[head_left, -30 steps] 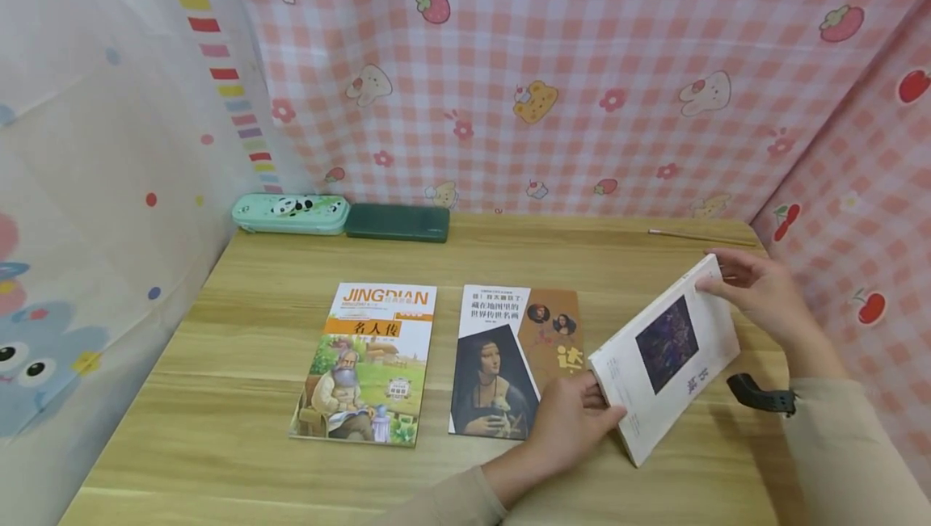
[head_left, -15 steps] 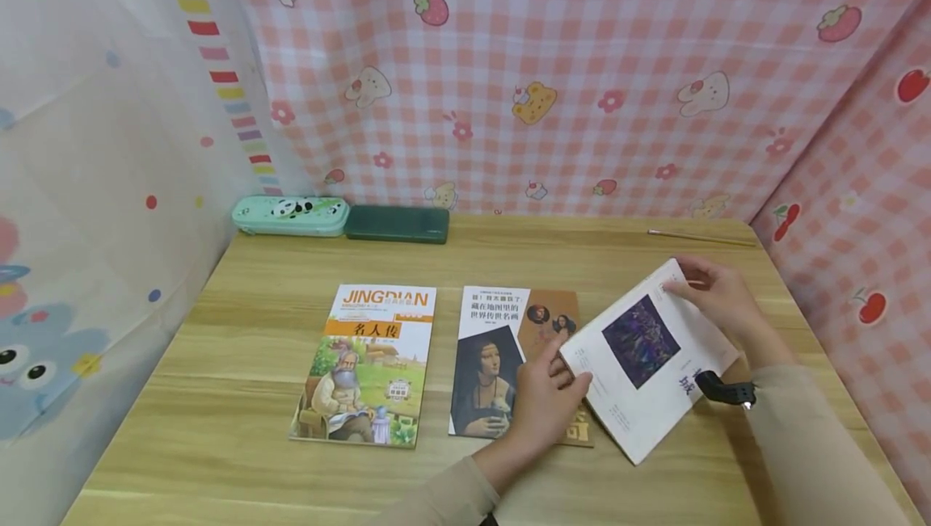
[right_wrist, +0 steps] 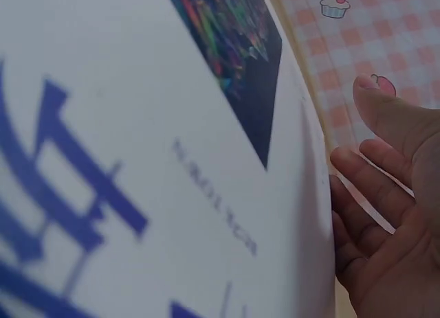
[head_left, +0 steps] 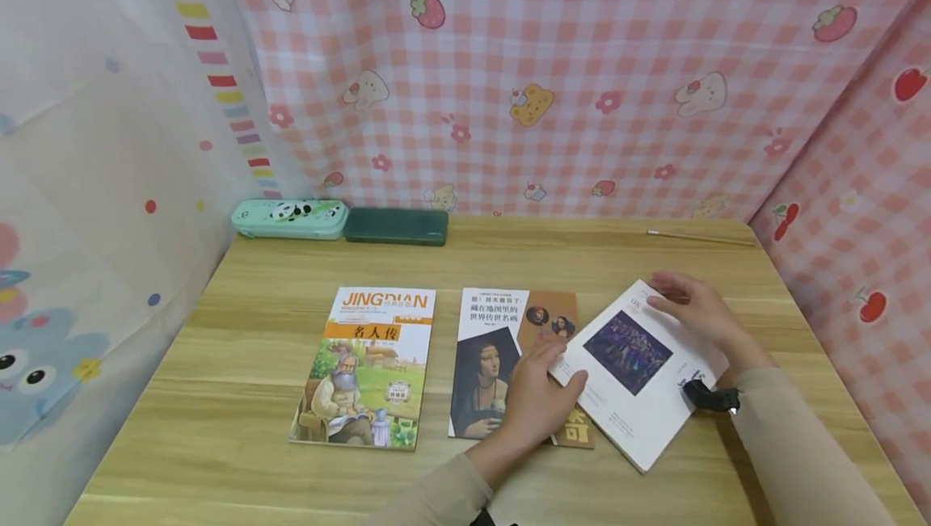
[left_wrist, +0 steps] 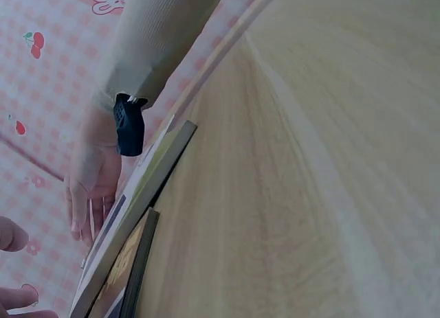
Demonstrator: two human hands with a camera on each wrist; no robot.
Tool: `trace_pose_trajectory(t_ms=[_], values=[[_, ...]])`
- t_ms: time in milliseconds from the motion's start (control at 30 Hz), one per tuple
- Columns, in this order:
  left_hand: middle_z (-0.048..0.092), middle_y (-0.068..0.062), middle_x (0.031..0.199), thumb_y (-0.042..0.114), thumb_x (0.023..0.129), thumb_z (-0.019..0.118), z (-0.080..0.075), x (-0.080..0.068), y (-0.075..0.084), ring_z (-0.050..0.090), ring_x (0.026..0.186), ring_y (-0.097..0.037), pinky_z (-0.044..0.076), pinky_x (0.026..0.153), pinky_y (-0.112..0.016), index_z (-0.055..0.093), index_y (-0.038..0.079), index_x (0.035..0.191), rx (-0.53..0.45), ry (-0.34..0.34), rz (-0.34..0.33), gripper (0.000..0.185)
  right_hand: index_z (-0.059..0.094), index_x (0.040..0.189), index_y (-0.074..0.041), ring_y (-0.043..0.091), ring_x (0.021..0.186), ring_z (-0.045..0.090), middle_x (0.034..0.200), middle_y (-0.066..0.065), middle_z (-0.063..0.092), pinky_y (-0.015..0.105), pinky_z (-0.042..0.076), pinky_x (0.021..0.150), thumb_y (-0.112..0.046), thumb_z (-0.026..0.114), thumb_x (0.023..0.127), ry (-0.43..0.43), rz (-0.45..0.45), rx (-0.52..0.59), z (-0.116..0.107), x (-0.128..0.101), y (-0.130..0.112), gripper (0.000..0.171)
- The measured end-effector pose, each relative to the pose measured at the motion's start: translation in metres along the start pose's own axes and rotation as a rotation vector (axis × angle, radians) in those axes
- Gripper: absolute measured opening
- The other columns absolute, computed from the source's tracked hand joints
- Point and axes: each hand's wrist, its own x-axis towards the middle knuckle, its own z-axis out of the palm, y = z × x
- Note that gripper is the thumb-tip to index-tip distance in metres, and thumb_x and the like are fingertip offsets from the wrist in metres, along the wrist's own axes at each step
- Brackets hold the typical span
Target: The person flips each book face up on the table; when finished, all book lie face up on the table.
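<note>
A white book (head_left: 618, 380) with a dark picture on its cover lies slanted on the table. Its left corner overlaps a brown and white book (head_left: 486, 380) with a portrait of a woman. My left hand (head_left: 541, 397) is at that left corner, thumb and fingers spread apart, partly covering the brown and white book. My right hand (head_left: 698, 316) is at the white book's upper right edge. In the right wrist view, the right hand's (right_wrist: 392, 201) fingers are loose beside the book's edge, the thumb off the cover. The left wrist view shows both books' (left_wrist: 127, 225) edges stacked.
An orange-titled book (head_left: 367, 368) with a bearded man on its cover lies to the left. A mint pencil case (head_left: 291, 219) and a dark green case (head_left: 396, 227) stand along the back edge. A pencil (head_left: 700, 237) lies at the back right. Checked cloth (head_left: 465, 73) hangs behind.
The white book has been lowered from a tilted hold to lying down, moving left over the brown and white book. Both hands moved left with it, and their fingers have loosened.
</note>
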Motion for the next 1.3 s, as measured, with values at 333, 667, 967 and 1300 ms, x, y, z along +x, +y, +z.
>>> trace_pose_trajectory(t_ms=[333, 667, 967, 1300], values=[[0.064, -0.019, 0.134, 0.023, 0.086, 0.077, -0.002, 0.006, -0.002, 0.055, 0.132, -0.034, 0.042, 0.113, -0.044, 0.069, 0.001, 0.126, -0.016, -0.059, -0.022, 0.047, 0.059, 0.133, 0.008, 0.016, 0.100, 0.066, 0.117, 0.028, 0.069, 0.005, 0.043, 0.080, -0.021, 0.073, 0.095, 0.061, 0.009, -0.108, -0.015, -0.027, 0.013, 0.050], [0.067, -0.016, 0.130, 0.023, 0.090, 0.074, -0.006, 0.019, -0.006, 0.051, 0.134, -0.037, 0.039, 0.115, -0.040, 0.068, -0.002, 0.126, -0.022, -0.147, 0.002, 0.044, 0.064, 0.125, 0.009, 0.035, 0.095, 0.066, 0.107, 0.027, 0.070, 0.010, 0.046, 0.070, -0.022, 0.073, 0.095, 0.101, 0.059, -0.211, -0.036, -0.064, 0.023, 0.044], [0.061, -0.017, 0.139, 0.031, 0.093, 0.072, -0.010, 0.024, -0.003, 0.047, 0.139, -0.035, 0.036, 0.117, -0.043, 0.068, 0.001, 0.127, 0.045, -0.267, -0.044, 0.046, 0.070, 0.103, 0.009, 0.018, 0.076, 0.056, 0.083, 0.010, 0.067, 0.024, 0.045, 0.063, -0.022, 0.077, 0.090, 0.154, 0.109, -0.317, -0.036, -0.077, 0.029, 0.035], [0.071, -0.014, 0.120, 0.027, 0.092, 0.074, -0.003, 0.021, -0.001, 0.065, 0.109, -0.018, 0.052, 0.091, -0.022, 0.069, -0.003, 0.124, 0.016, -0.356, 0.024, 0.044, 0.070, 0.105, 0.004, 0.021, 0.077, 0.059, 0.087, 0.012, 0.067, 0.026, 0.046, 0.065, -0.027, 0.076, 0.092, 0.182, 0.106, -0.326, -0.034, -0.070, 0.024, 0.034]])
